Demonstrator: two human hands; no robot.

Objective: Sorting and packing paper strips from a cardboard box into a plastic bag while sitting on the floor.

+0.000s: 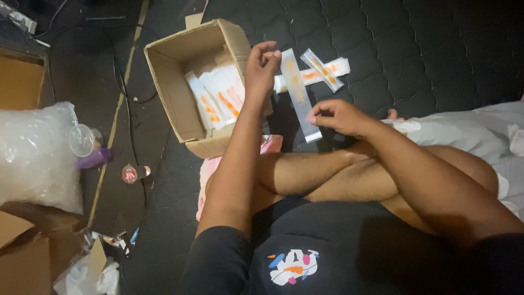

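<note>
Sitting cross-legged on a dark quilted mat that fills the upper right of the frame, a person stretches a long clear plastic sleeve between both hands at frame centre. An open cardboard box, upper centre-left, holds more white-and-orange packets stacked on edge, its near wall just beside the left forearm. A large clear plastic bag sits at the left edge. Two finished packets lie crossed on the mat just beyond the sleeve. The left hand pinches the sleeve's upper end between thumb and fingertips; the right hand nips its lower end in a narrow grip. The sleeve appears feather-light, limp and slick, likely to buckle or slip unless held taut by its two ends. A small orange strip shows inside near the top.
</note>
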